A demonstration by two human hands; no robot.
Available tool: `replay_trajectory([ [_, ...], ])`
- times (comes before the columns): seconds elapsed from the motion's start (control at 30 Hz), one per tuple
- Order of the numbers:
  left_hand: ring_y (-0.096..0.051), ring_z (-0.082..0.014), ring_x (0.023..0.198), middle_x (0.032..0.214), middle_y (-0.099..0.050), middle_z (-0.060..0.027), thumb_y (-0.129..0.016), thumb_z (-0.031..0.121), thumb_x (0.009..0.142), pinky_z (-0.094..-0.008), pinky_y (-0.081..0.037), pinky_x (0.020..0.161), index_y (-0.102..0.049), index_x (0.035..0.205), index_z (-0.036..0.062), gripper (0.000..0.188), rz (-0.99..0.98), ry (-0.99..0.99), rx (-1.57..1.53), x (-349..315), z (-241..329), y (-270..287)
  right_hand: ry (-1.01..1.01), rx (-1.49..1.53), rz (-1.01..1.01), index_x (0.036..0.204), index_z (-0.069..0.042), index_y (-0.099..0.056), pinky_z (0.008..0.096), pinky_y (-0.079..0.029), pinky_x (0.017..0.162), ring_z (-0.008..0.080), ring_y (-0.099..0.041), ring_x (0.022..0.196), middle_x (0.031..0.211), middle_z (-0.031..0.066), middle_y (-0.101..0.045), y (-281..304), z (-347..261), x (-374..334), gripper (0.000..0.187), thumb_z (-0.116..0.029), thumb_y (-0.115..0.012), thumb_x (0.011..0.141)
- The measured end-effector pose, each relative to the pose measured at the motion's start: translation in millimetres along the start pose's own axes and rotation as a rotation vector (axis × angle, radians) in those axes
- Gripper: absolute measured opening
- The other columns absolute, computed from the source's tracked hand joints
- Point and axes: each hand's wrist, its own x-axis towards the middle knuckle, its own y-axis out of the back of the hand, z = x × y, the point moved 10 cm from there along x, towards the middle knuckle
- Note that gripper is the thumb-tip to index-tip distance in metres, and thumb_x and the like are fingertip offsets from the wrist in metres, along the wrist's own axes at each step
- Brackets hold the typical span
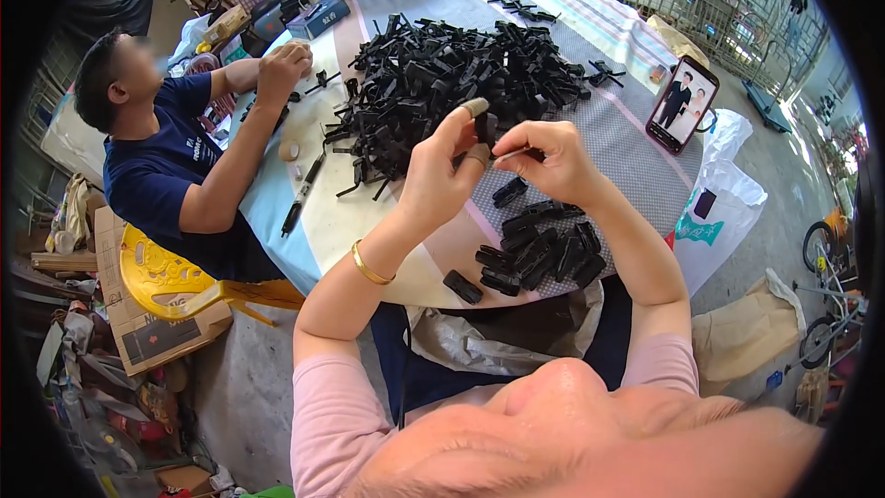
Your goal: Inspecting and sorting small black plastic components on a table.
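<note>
Above the table, my left hand [439, 171] grips a small black plastic part [486, 127] upright between fingers wrapped in tan coverings. My right hand [558, 159] is close beside it, thumb and forefinger pinched on a thin, pale sliver-like piece [507, 158] too small to name. A large heap of black plastic parts with thin protruding arms [461, 60] lies just beyond my hands. Nearer me, below my right hand, several compact black plastic pieces [535, 254] are gathered by the table's edge.
At the left, a co-worker [175, 148] sits on a yellow chair [166, 277], hands raised over the table. A pen-like black tool [302, 194] and tape roll [289, 149] lie between us. A phone [682, 106] leans at the right, near a white bag [724, 194].
</note>
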Motion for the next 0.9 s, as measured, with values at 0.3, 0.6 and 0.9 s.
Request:
replay_trajectory([
  [0.3,-0.057,-0.0143,0.089,0.103,-0.054,-0.0119,-0.057,-0.007,0.076,-0.0266,-0.048,0.079,-0.035,0.124,-0.0018,0.053,-0.092,0.031,-0.414,-0.3,-1.0,-18.8,-0.625,0.517,0.046,0.08,-0.002,-0.055,0.0164,-0.038,0.048,0.0027,-0.048,0.057,0.065,-0.0001,-0.055,-8.6,54.6,-12.7,0.02,-0.018,-0.066,0.078],
  [0.6,-0.059,-0.0162,0.083,0.095,-0.057,-0.0108,-0.055,-0.003,0.079,-0.0247,-0.048,0.073,-0.042,0.109,-0.0005,0.032,-0.017,0.199,-0.658,-1.5,-23.4,-10.4,-0.537,0.367,-0.008,0.083,0.001,-0.056,0.018,-0.039,0.051,0.005,-0.048,0.057,0.063,0.0008,-0.053,-11.9,44.2,-10.1,0.014,-0.011,-0.051,0.087],
  [0.9,-0.057,-0.0105,0.081,0.091,-0.057,-0.0061,-0.054,-0.004,0.081,-0.0212,-0.046,0.069,-0.047,0.103,-0.0007,0.024,0.1,0.033,-0.383,-4.2,-17.3,-1.8,-0.475,0.364,-0.01,0.085,-0.003,-0.056,0.0148,-0.029,0.041,0.0011,-0.04,0.047,0.06,-0.0006,-0.053,-16.2,41.4,-9.4,0.016,-0.015,-0.048,0.09],
])
